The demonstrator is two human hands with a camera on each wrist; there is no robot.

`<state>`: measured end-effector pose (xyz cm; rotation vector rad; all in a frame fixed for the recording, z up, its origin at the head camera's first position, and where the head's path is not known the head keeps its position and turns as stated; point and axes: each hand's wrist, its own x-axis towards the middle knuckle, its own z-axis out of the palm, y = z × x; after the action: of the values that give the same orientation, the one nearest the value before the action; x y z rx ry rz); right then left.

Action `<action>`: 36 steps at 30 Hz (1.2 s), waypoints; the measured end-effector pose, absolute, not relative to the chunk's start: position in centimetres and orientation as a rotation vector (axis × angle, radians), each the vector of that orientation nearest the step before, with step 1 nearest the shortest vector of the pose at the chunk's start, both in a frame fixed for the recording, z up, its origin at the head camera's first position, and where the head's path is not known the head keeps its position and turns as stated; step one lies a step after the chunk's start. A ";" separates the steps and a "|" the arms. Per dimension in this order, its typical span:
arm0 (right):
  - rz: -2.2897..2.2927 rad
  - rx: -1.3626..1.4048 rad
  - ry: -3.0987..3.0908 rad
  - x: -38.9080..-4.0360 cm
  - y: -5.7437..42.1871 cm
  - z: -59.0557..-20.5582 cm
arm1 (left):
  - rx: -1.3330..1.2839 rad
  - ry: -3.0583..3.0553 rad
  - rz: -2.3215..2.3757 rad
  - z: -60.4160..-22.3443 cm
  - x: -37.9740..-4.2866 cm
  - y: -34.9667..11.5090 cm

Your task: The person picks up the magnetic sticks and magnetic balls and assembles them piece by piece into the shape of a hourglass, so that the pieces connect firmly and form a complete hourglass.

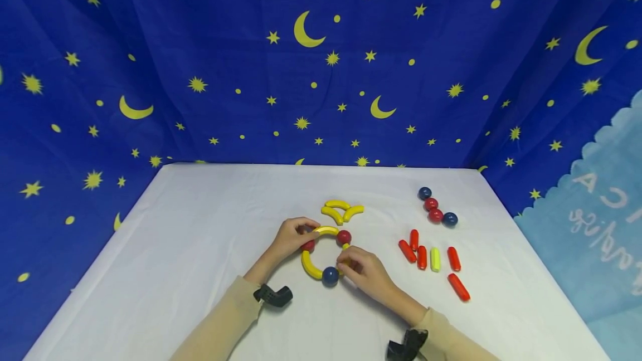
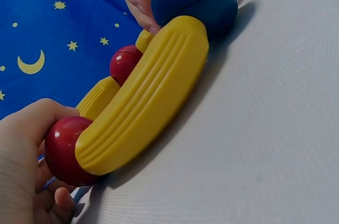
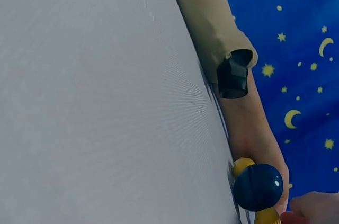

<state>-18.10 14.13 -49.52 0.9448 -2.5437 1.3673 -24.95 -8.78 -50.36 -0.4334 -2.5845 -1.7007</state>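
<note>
A ring of yellow curved rods and balls lies on the white table (image 1: 200,210). My left hand (image 1: 295,237) grips the red ball (image 2: 68,150) at the ring's upper left, fingers wrapped about it, beside the top curved rod (image 1: 328,230). On the ring's right side, my right hand (image 1: 365,272) pinches a yellow curved rod (image 3: 267,216), mostly hidden under its fingers. A blue ball (image 1: 330,276) forms the near end of the ring, joined to the left curved rod (image 1: 310,265). Another red ball (image 1: 344,237) sits at the upper right.
Beyond the ring lie three loose yellow curved rods (image 1: 337,204). To the right are several red straight rods (image 1: 423,258) and one yellow-green rod (image 1: 435,259). Farther back, two red balls (image 1: 435,215) and two blue balls (image 1: 450,219) form a row. A starry blue curtain (image 1: 321,71) hangs behind.
</note>
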 end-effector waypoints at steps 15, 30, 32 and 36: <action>1.332 0.832 -2.604 -18.4 14.8 -49.2 | -0.428 -2.600 -1.709 -50.4 -25.1 -8.8; 1.169 0.528 -2.360 -20.0 18.0 -48.0 | -0.357 -2.632 -1.671 -50.4 -24.9 -8.5; 1.105 0.387 -2.312 -20.8 19.3 -47.6 | -0.347 -2.630 -1.662 -50.4 -24.9 -8.4; 0.996 0.074 -2.345 -22.0 22.0 -47.3 | -0.320 -2.621 -1.644 -50.4 -24.8 -8.4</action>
<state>-21.98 21.96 -47.34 0.0741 -2.3452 0.9964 -24.82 -8.37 -50.41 -0.3196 -2.6209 -1.6441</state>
